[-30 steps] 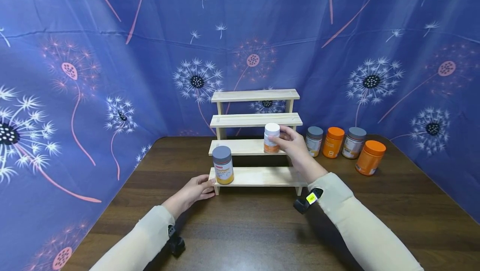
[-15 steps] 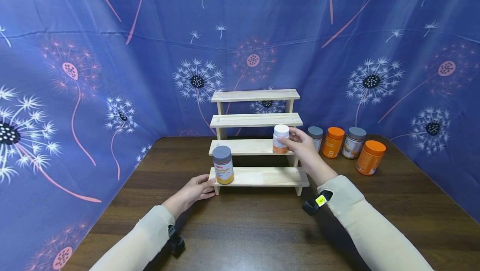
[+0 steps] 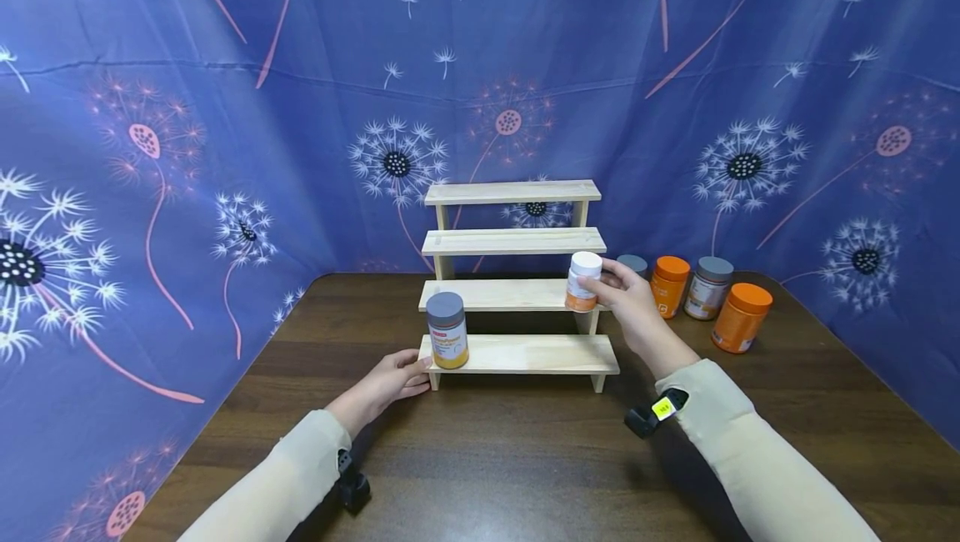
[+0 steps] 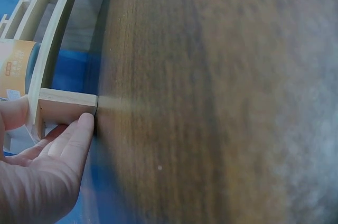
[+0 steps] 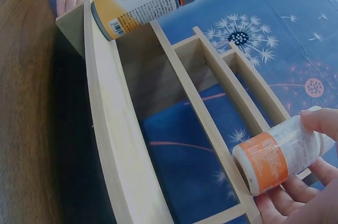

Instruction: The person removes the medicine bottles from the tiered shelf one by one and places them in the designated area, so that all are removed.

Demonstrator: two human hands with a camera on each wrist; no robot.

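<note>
A stepped wooden display shelf (image 3: 525,353) stands on the table. My left hand (image 3: 386,382) holds its lower left end; in the left wrist view the thumb lies on the board and the fingers rest against the side leg (image 4: 68,106). On the lowest step, at the left, stands a grey-lidded supplement jar (image 3: 448,335) with a yellow base. My right hand (image 3: 636,308) grips a small white-capped supplement bottle (image 3: 583,283) with an orange band, upright at the right end of the second step. In the right wrist view the bottle (image 5: 280,155) overlaps that board; contact is unclear.
Right of the shelf, on the dark wooden table (image 3: 480,467), stand orange-lidded jars (image 3: 741,318) and grey-lidded jars (image 3: 707,288), one partly behind my right hand. A blue dandelion-print cloth (image 3: 300,133) hangs behind and along the sides.
My right hand has carried the white-capped bottle rightward along the second step to its right end. My left hand and the grey-lidded jar on the lowest step have stayed put.
</note>
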